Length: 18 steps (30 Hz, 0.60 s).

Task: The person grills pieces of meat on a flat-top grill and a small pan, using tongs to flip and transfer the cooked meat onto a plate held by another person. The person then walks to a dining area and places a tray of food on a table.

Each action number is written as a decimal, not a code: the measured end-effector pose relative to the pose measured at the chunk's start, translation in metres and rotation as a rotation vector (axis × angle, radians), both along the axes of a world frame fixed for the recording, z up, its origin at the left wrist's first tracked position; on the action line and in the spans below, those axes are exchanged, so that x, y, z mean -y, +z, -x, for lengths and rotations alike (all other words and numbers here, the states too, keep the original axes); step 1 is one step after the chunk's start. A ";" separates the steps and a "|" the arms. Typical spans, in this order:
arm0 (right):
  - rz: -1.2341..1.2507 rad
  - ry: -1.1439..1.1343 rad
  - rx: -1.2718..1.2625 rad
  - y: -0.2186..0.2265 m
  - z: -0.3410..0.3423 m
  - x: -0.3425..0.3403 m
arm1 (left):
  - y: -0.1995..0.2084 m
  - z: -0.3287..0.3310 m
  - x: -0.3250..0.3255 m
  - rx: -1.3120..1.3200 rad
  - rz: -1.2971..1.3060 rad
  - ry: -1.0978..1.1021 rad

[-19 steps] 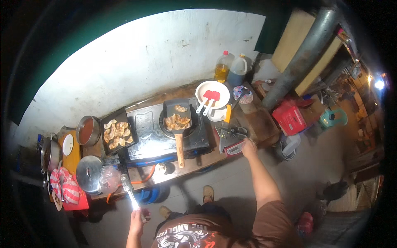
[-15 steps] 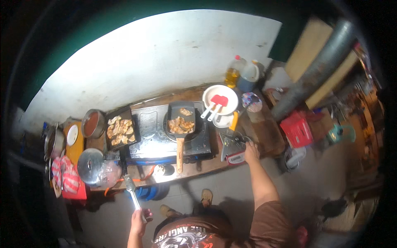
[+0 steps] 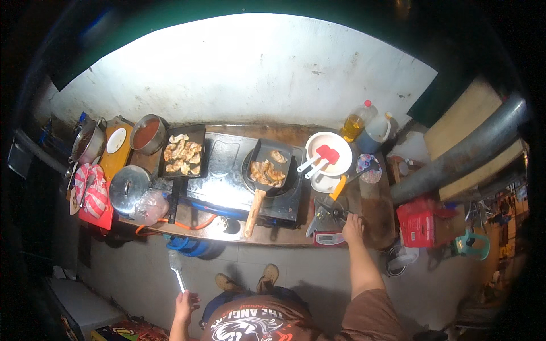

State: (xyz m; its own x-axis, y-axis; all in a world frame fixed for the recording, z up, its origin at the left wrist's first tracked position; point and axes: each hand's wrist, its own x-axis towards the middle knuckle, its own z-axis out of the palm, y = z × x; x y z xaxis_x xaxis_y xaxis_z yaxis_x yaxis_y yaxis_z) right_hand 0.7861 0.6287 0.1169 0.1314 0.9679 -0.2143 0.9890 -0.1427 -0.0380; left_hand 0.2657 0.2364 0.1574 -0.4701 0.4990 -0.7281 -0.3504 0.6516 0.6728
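My left hand is closed around the lower end of long silvery tongs, held over the floor in front of the counter. At the counter's right front, my right hand has its fingers curled at a black, loop-handled utensil lying over a red kitchen scale; its exact kind is unclear. A square grill pan with a wooden handle sits on the stove's right burner, holding browned meat pieces. Left of the stove, a second dark square pan holds more cooked pieces.
Red-headed spatulas rest on a white bowl; oil bottles stand behind. A pot of reddish sauce, a lidded pot and a striped cloth are at left. An orange hose runs along the counter edge.
The view has turned, so the counter appears farther right and lower. The tongs in my left hand now stand farther out from the counter edge. My right hand stays by the scale.
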 end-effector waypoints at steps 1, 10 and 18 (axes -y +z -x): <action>0.015 0.012 0.019 -0.001 -0.001 -0.002 | -0.007 0.003 0.010 -0.003 0.018 -0.001; -0.069 0.139 0.153 -0.021 -0.016 0.007 | -0.092 0.092 0.086 -0.225 0.110 -0.412; 0.286 -0.062 -0.293 0.056 -0.018 0.037 | -0.085 0.080 0.048 0.021 0.162 -0.106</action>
